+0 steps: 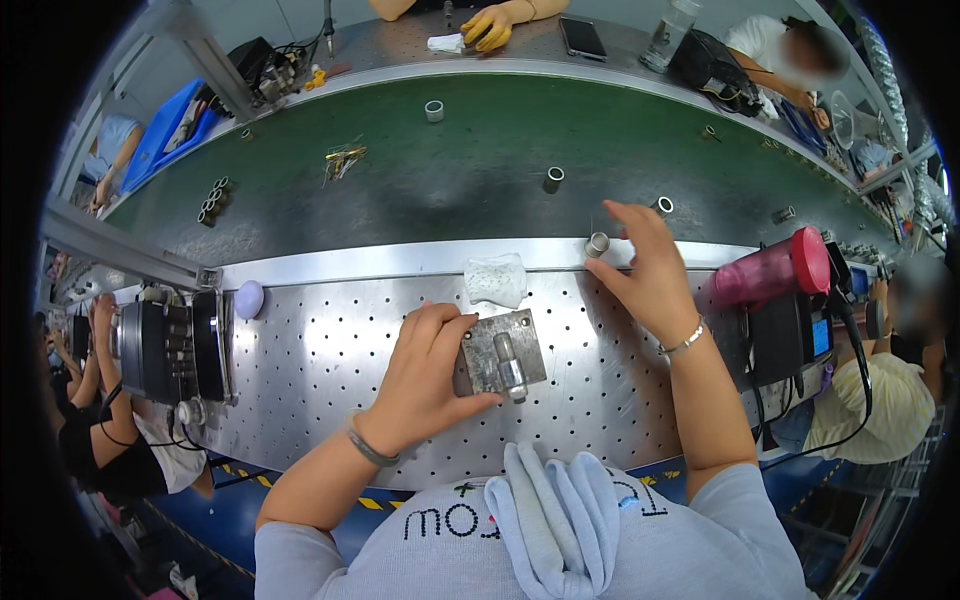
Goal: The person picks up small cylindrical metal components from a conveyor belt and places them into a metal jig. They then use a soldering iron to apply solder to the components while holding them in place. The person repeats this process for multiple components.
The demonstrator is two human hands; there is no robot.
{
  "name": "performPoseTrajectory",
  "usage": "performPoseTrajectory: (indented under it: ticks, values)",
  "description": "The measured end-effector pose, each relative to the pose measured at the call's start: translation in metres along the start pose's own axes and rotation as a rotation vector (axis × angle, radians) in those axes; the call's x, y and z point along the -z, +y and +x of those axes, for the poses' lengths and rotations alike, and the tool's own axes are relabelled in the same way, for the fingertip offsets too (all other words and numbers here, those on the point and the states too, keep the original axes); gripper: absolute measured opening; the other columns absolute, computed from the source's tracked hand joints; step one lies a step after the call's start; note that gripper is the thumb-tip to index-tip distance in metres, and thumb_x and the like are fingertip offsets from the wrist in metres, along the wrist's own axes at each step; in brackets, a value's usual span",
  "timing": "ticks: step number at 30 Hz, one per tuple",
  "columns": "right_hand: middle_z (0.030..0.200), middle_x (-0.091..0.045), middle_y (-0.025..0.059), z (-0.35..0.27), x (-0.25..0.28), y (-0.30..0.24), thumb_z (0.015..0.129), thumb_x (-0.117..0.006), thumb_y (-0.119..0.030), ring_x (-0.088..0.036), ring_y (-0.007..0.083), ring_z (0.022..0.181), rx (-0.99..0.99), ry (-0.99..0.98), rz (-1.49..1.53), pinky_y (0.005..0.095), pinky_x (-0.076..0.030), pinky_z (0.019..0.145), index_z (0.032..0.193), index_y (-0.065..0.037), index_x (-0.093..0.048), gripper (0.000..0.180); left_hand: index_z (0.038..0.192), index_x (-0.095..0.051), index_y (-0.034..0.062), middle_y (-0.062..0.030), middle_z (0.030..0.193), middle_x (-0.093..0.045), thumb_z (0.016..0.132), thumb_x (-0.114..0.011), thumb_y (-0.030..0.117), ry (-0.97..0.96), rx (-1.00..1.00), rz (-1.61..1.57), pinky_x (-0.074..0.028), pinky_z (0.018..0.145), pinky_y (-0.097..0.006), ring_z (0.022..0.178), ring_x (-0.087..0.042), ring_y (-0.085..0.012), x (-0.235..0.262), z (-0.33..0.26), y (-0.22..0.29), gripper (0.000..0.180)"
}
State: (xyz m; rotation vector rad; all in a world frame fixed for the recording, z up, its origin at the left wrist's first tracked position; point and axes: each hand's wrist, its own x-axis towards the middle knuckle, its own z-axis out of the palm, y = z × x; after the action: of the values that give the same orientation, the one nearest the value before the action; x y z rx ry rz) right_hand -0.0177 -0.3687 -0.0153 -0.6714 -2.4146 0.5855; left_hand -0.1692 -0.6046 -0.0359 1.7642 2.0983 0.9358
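Observation:
My left hand (pixel 425 375) grips the left side of a small square metal jig (pixel 503 355) lying on the perforated steel bench (pixel 320 360); a short metal cylinder lies in the jig's groove. My right hand (pixel 648 265) reaches to the bench's far edge, its fingers around a small metal sleeve (pixel 597 244) standing at the rim of the green conveyor belt (pixel 470 170). A second sleeve (pixel 662 206) stands just beyond the fingertips. A small clear plastic bag (pixel 496 279) lies between the hands.
More metal sleeves (pixel 553 179) are scattered on the belt, with a cluster (pixel 214 200) at the left. A pink-red bottle (pixel 770 270) lies at the right beside a black device (pixel 790 335). A black machine (pixel 165 350) sits at the left. Other people work around the belt.

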Motion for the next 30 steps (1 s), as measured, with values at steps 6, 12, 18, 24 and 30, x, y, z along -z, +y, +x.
performPoseTrajectory:
  ticks: [6, 12, 18, 24, 30]
  values:
    - [0.088, -0.063, 0.0081, -0.037, 0.031, -0.044, 0.075, -0.072, -0.021, -0.059, 0.0267, 0.079, 0.075, -0.279, 0.285, 0.0331, -0.047, 0.066, 0.093, -0.004, -0.063, 0.027, 0.117, -0.046, -0.0043, -0.0196, 0.116, -0.047, 0.059, -0.082, 0.034, 0.075, 0.070, 0.063, -0.034, 0.100, -0.047, 0.107, -0.046, -0.0380, 0.015, -0.007, 0.024, 0.078]
    - [0.079, -0.061, 0.0061, -0.051, 0.014, -0.077, 0.073, -0.073, -0.025, -0.058, 0.0257, 0.073, 0.368, -0.228, 0.149, 0.0337, -0.047, 0.062, 0.090, -0.006, -0.063, 0.028, 0.119, -0.052, -0.0006, -0.0182, 0.116, -0.056, 0.072, -0.068, 0.006, 0.082, -0.393, 0.074, -0.048, 0.082, -0.040, 0.098, -0.058, -0.0326, 0.023, 0.013, 0.025, 0.051]
    - [0.073, -0.057, 0.0066, -0.056, 0.014, -0.072, 0.069, -0.071, -0.018, -0.054, 0.0251, 0.066, 0.532, -0.179, -0.019, 0.0355, -0.043, 0.055, 0.077, -0.006, -0.061, 0.017, 0.109, -0.057, -0.0027, -0.0103, 0.083, -0.057, 0.079, -0.065, 0.019, 0.235, -0.575, 0.088, -0.049, 0.064, -0.034, 0.074, -0.059, -0.0252, 0.002, 0.008, 0.023, 0.038]
    - [0.067, -0.054, 0.0057, -0.049, 0.007, -0.068, 0.066, -0.072, -0.014, -0.051, 0.0242, 0.060, 0.664, -0.140, 0.066, 0.0341, -0.041, 0.051, 0.072, -0.005, -0.057, 0.019, 0.073, -0.048, 0.0063, -0.0046, 0.067, -0.041, 0.083, -0.058, 0.033, 0.403, -0.567, 0.215, -0.039, 0.046, -0.030, 0.056, -0.048, -0.0177, -0.016, 0.014, 0.024, 0.030]
    - [0.067, -0.053, 0.0057, -0.044, 0.006, -0.069, 0.065, -0.073, -0.016, -0.052, 0.0240, 0.061, 0.718, -0.146, 0.069, 0.0337, -0.043, 0.051, 0.071, -0.005, -0.056, 0.022, 0.069, -0.047, 0.0079, -0.0040, 0.061, -0.043, 0.084, -0.059, 0.033, 0.413, -0.524, 0.239, -0.039, 0.043, -0.031, 0.049, -0.048, -0.0192, -0.018, 0.018, 0.022, 0.032]
